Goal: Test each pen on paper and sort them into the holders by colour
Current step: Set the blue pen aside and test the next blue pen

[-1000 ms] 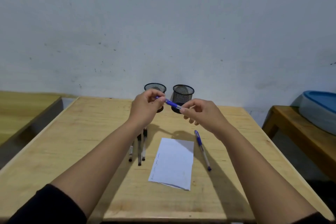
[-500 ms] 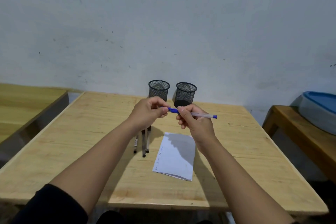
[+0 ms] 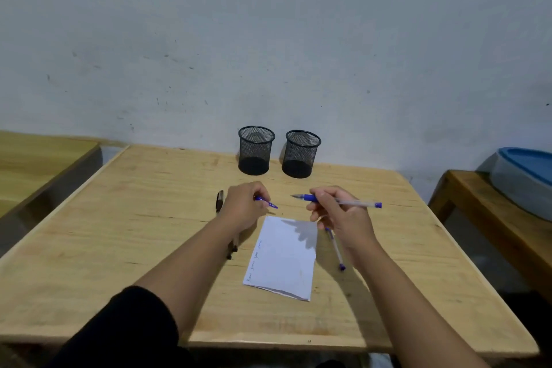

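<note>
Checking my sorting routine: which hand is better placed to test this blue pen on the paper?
Right. The right hand grips the uncapped blue pen just above the paper; the left hand holds only the cap.

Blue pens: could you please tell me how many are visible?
2: one blue pen uncapped in the right hand, another lying right of the paper.
</note>
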Demonstrator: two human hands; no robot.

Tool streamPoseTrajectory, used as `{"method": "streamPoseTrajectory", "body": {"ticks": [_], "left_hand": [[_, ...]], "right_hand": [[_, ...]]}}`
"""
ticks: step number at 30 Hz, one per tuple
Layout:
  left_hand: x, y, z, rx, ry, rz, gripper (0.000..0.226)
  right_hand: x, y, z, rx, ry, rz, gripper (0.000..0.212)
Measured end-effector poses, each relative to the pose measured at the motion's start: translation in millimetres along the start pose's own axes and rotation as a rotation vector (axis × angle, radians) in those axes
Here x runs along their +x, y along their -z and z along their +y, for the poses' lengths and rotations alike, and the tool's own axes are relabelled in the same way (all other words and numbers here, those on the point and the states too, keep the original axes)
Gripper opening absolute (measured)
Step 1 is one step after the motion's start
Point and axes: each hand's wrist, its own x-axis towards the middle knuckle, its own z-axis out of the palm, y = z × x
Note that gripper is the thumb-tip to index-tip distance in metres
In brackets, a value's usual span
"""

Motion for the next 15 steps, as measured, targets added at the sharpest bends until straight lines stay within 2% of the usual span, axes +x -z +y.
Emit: {"method": "streamPoseTrajectory", "body": {"ticks": [8,11,15], "left_hand": [[20,-27,-5,0.120,0.016,-0.052,0.005],[20,-26,-5,0.100,-0.002,-0.066,0.006],[-7,-13,2,0.115,-0.039,0.044,0.009]], "right_hand": [[-5,16,18,0.092,-0.129,0.130,0.018],[-2,14,21,0.074,-0.148,0.104,0.018],[0,7,25,-0.028,-0.136,0.030,0.012]]}}
